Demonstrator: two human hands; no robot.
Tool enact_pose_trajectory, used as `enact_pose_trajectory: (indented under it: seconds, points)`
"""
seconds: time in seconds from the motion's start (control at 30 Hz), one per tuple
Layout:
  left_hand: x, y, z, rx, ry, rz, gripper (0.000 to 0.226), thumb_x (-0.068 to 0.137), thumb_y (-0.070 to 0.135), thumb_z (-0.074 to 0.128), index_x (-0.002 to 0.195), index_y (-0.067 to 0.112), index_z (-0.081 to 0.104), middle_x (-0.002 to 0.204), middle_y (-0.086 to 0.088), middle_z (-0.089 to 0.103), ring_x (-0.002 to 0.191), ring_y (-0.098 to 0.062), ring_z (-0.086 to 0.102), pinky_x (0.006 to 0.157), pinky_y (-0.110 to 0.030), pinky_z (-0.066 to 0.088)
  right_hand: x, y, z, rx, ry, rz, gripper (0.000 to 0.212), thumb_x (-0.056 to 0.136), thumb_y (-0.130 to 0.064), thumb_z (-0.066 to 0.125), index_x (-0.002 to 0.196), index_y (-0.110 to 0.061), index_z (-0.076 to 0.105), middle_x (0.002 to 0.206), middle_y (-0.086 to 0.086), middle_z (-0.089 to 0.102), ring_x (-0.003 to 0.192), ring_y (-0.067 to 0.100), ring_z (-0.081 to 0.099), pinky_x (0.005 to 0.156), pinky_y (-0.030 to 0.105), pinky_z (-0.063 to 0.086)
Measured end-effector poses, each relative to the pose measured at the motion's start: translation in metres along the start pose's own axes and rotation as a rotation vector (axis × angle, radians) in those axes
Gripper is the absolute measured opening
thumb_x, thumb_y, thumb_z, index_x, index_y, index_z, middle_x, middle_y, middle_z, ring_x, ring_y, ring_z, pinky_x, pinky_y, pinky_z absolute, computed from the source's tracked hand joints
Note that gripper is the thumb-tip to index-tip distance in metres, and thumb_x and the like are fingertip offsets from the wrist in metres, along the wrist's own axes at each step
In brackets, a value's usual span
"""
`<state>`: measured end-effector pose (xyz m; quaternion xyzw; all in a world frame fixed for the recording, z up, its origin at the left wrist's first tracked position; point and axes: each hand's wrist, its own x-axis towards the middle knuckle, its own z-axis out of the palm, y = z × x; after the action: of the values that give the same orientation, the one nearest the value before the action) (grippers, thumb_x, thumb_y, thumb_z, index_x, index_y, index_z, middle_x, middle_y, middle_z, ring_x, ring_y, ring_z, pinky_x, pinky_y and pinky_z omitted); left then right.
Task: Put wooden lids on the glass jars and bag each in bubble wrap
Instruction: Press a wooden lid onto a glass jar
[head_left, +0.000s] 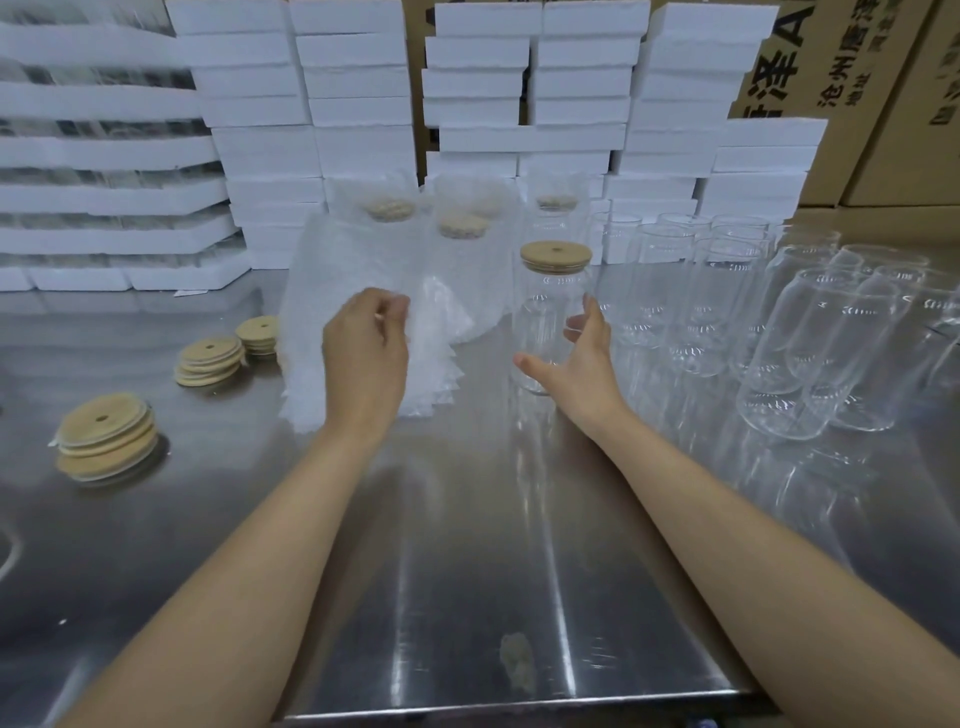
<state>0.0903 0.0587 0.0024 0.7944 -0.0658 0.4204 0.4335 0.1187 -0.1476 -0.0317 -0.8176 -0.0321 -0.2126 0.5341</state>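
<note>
On the steel table (467, 545), directly ahead of me, one glass jar (548, 322) stands upright with a wooden lid (556, 257) seated on its mouth. My right hand (576, 358) is beside it with fingers spread: the thumb reaches to the left in front of the jar's base and the fingers stand at its right side. I cannot tell whether the hand touches the glass.

My left hand (366, 348) pinches the upper edge of a bubble wrap bag (332, 270) between thumb and curled fingers, holding it raised. This bag stands above a pile of further bubble wrap bags (431, 384) lying flat just left of the jar.

Behind the pile, three jars already lidded and bagged (462, 228) stand in a row, their lids showing dimly through the wrap.

To the right, a group of open jars without lids (810, 353) stands close together, well apart from my hands.

To the left, loose wooden lids sit in three stacks: one near stack (106, 439), a middle stack (210, 361) and a far stack (258, 332) just beside the bubble wrap.

Along the back of the table, white foam boxes (260, 104) are stacked high, with cardboard cartons (857, 78) behind them at the right.
</note>
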Motion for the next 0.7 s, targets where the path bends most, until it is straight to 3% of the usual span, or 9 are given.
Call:
enact_pose_trajectory:
  seconds: [0.17, 0.23, 0.37, 0.47, 0.53, 0.6, 0.63, 0.7]
  points:
    - [-0.014, -0.002, 0.014, -0.114, -0.163, -0.172, 0.030, 0.081, 0.026, 0.076, 0.064, 0.011, 0.056, 0.055, 0.006, 0.062, 0.053, -0.008, 0.058, 0.055, -0.016, 0.044, 0.000, 0.000, 0.000, -0.005, 0.017, -0.012, 0.111, 0.077, -0.022, 0.081, 0.155, -0.018, 0.002, 0.137, 0.006, 0.031, 0.121, 0.010, 0.037, 0.095, 0.024, 0.039]
    - [-0.015, -0.003, 0.016, -0.124, -0.211, -0.181, 0.027, 0.084, 0.022, 0.073, 0.063, 0.011, 0.058, 0.058, 0.012, 0.066, 0.052, -0.002, 0.060, 0.052, -0.010, 0.042, 0.000, 0.001, 0.001, -0.013, 0.018, -0.017, 0.111, 0.077, -0.023, 0.081, 0.155, -0.019, 0.001, 0.138, 0.006, 0.031, 0.119, 0.009, 0.036, 0.093, 0.024, 0.040]
    - [-0.014, -0.002, 0.018, -0.148, -0.259, -0.222, 0.018, 0.094, 0.013, 0.057, 0.077, 0.010, 0.061, 0.072, 0.000, 0.069, 0.052, -0.008, 0.065, 0.056, -0.016, 0.048, 0.000, 0.001, 0.000, -0.010, -0.001, -0.019, 0.112, 0.078, -0.024, 0.081, 0.155, -0.019, 0.000, 0.141, 0.007, 0.030, 0.122, 0.009, 0.036, 0.101, 0.029, 0.041]
    - [-0.009, -0.003, 0.015, -0.339, -0.263, -0.324, 0.014, 0.095, 0.004, 0.054, 0.084, 0.004, 0.062, 0.078, -0.005, 0.070, 0.058, -0.011, 0.069, 0.060, -0.018, 0.054, -0.005, -0.002, 0.000, -0.001, 0.081, -0.052, 0.110, 0.079, -0.024, 0.079, 0.155, -0.017, -0.001, 0.148, 0.010, 0.021, 0.139, 0.019, 0.026, 0.116, 0.038, 0.026]
    - [-0.007, -0.002, 0.013, -0.413, -0.258, -0.391, 0.013, 0.093, 0.007, 0.060, 0.081, 0.006, 0.063, 0.080, -0.005, 0.072, 0.064, -0.016, 0.072, 0.065, -0.025, 0.058, -0.008, -0.010, 0.000, -0.002, 0.295, -0.208, 0.098, 0.081, -0.020, 0.074, 0.153, -0.011, 0.008, 0.148, 0.016, 0.021, 0.140, 0.030, 0.024, 0.117, 0.046, 0.021]
    - [-0.005, 0.002, 0.012, -0.444, -0.242, -0.437, 0.017, 0.090, 0.013, 0.066, 0.075, 0.008, 0.059, 0.075, -0.003, 0.072, 0.064, -0.015, 0.072, 0.061, -0.022, 0.056, -0.014, -0.019, -0.002, 0.019, 0.458, -0.503, 0.081, 0.079, -0.007, 0.068, 0.146, -0.008, 0.023, 0.138, 0.014, 0.030, 0.126, 0.038, 0.039, 0.109, 0.046, 0.032]
    - [-0.005, 0.004, 0.012, -0.463, -0.222, -0.455, 0.023, 0.088, 0.018, 0.069, 0.072, 0.010, 0.055, 0.070, 0.000, 0.071, 0.063, -0.014, 0.071, 0.056, -0.019, 0.053, -0.016, -0.022, -0.002, 0.024, 0.462, -0.645, 0.074, 0.076, 0.000, 0.066, 0.139, -0.009, 0.029, 0.133, 0.008, 0.033, 0.117, 0.037, 0.045, 0.102, 0.039, 0.037]
    - [-0.001, 0.009, 0.008, -0.569, -0.186, -0.497, 0.032, 0.084, 0.029, 0.072, 0.067, 0.014, 0.048, 0.069, -0.002, 0.066, 0.066, -0.017, 0.067, 0.060, -0.021, 0.048, -0.021, -0.028, 0.002, 0.028, 0.279, -0.791, 0.066, 0.070, 0.008, 0.058, 0.129, -0.014, 0.038, 0.122, -0.004, 0.036, 0.103, 0.024, 0.050, 0.090, 0.023, 0.039]
